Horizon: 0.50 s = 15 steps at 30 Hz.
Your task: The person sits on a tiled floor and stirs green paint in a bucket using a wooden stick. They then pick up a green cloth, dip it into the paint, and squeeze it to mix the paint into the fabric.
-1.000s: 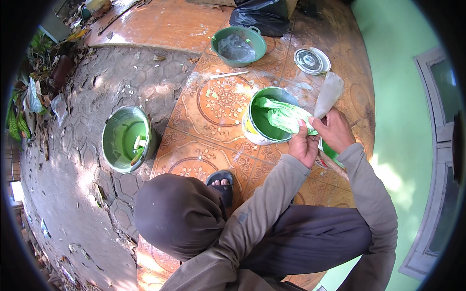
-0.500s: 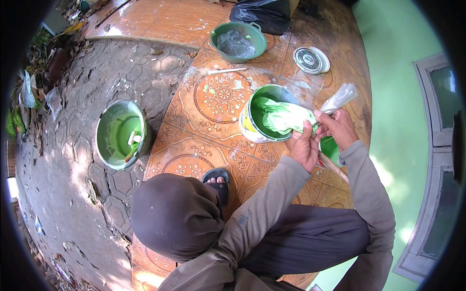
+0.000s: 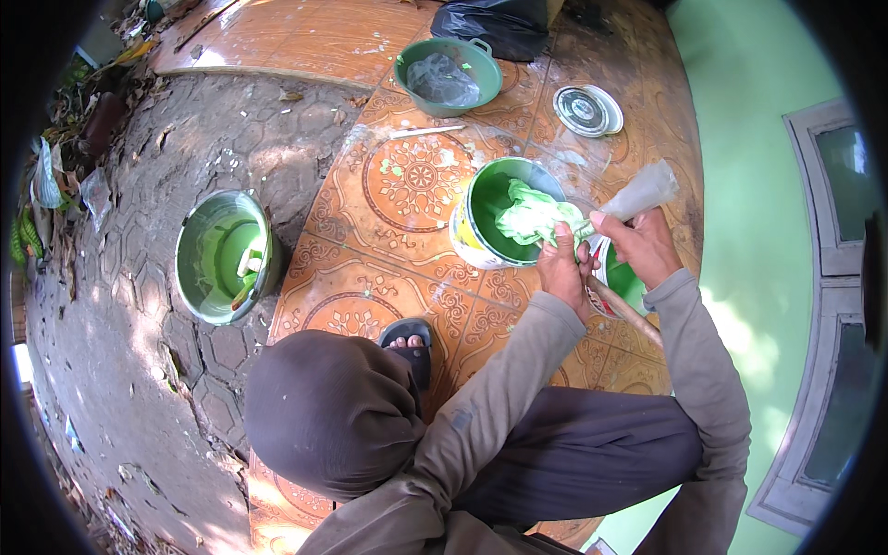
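Observation:
Both of my hands grip a plastic bag (image 3: 525,217) at its narrow, gathered middle. Its crumpled body, smeared light green, hangs over the mouth of a white paint bucket (image 3: 470,239) with green paint inside. My left hand (image 3: 564,270) pinches the bag beside the bucket's rim, thumb upward. Just to the right, my right hand (image 3: 641,242) has thumb and fingers closed on it. The cloudy, clear end of the bag (image 3: 643,192) sticks out beyond the right hand. Under the hands, partly hidden, stands a second container (image 3: 622,276) with green inside and a wooden stick (image 3: 629,314) across it.
At left on the paving stands a green-smeared bucket (image 3: 190,277) with a light-coloured tool in it. A dark green basin (image 3: 425,97) holds crumpled plastic, near a black bag (image 3: 490,28). A round lid (image 3: 585,111) and a white strip (image 3: 427,131) lie on the tiles. A green wall (image 3: 740,185) rises at right.
The green body of the bag has bunched up smaller over the bucket. Its clear end has opened out wider. My left hand has shifted slightly down and left.

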Tool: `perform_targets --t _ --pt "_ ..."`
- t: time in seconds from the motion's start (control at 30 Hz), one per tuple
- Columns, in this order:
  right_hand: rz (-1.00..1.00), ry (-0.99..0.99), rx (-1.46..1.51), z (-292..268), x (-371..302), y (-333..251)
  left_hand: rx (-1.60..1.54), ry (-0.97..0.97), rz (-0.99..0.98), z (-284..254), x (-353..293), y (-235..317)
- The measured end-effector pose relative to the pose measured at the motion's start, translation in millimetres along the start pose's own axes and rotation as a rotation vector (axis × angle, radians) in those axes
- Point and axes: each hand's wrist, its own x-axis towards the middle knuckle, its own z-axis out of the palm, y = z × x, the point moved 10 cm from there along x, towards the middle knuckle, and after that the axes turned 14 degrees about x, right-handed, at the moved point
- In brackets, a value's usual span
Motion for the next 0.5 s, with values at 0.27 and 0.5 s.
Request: perform_targets --t 0.27,0.5 --pt "-0.018 0.141 -0.057 -27.0 6.3 -4.7 0.131 -0.064 0.074 18.8 -14.2 14.3" --pt "-0.049 0.171 -0.116 -27.9 4.2 -13.9 0.093 -0.105 0.007 13.2 -13.4 3.5"
